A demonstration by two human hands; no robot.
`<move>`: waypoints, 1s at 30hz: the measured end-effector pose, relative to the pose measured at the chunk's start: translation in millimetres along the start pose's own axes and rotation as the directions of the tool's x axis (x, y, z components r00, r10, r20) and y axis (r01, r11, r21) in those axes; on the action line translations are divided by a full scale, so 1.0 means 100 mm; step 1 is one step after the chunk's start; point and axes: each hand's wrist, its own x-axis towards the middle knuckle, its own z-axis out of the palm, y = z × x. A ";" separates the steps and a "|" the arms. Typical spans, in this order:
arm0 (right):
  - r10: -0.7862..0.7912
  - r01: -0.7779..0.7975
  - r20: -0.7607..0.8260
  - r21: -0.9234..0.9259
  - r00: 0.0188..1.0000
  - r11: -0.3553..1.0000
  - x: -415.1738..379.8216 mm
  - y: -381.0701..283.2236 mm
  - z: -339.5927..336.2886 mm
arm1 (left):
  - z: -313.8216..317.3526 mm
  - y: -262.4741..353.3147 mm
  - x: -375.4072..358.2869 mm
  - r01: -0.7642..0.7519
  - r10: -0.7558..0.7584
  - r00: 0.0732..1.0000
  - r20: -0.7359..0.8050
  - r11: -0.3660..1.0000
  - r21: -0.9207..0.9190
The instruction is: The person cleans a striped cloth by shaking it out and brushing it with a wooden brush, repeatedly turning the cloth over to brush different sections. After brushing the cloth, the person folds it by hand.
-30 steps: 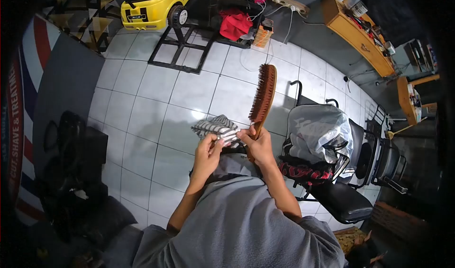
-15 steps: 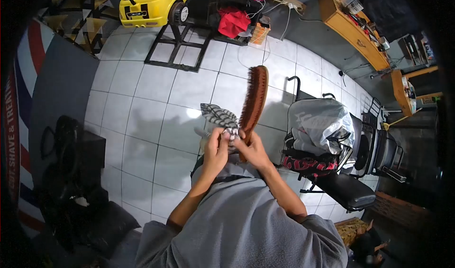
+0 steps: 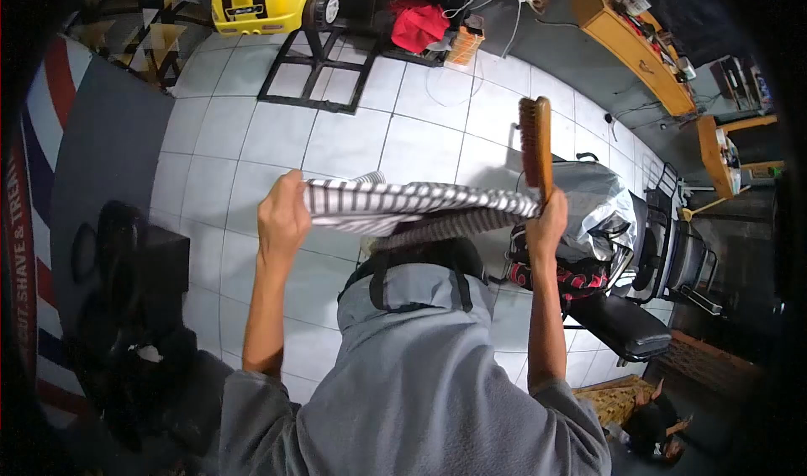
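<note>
At the left, the left hand (image 3: 284, 215) has its fingers closed on one end of the striped cloth (image 3: 420, 200), which is in front of the waist and above the tiled floor (image 3: 340, 152), and I think both ends are held apart so that the fabric can hang open. The cloth looks thin and soft, white with dark stripes, with folds along its upper edge and a looser part below. At the right, the right hand (image 3: 548, 219) has its fingers closed around the brush (image 3: 545, 144) and the other cloth end together, probably because one hand must carry both, with bristles turned left.
</note>
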 end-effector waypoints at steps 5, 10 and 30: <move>-0.053 0.063 0.079 -0.137 0.996 0.989 0.44 0.43 0.29 | 0.13 -0.51 0.38 -0.231 0.181 0.875 0.448 0.971 0.058; 0.089 -0.020 0.296 -0.228 0.951 0.973 1.06 0.45 0.38 | 0.55 -1.00 0.71 -0.180 -0.090 0.858 0.506 0.870 0.459; 0.242 -0.424 0.931 -0.109 0.274 0.899 -1.22 1.87 0.33 | 0.77 -0.05 -2.37 0.443 -0.671 -0.011 0.742 0.662 0.605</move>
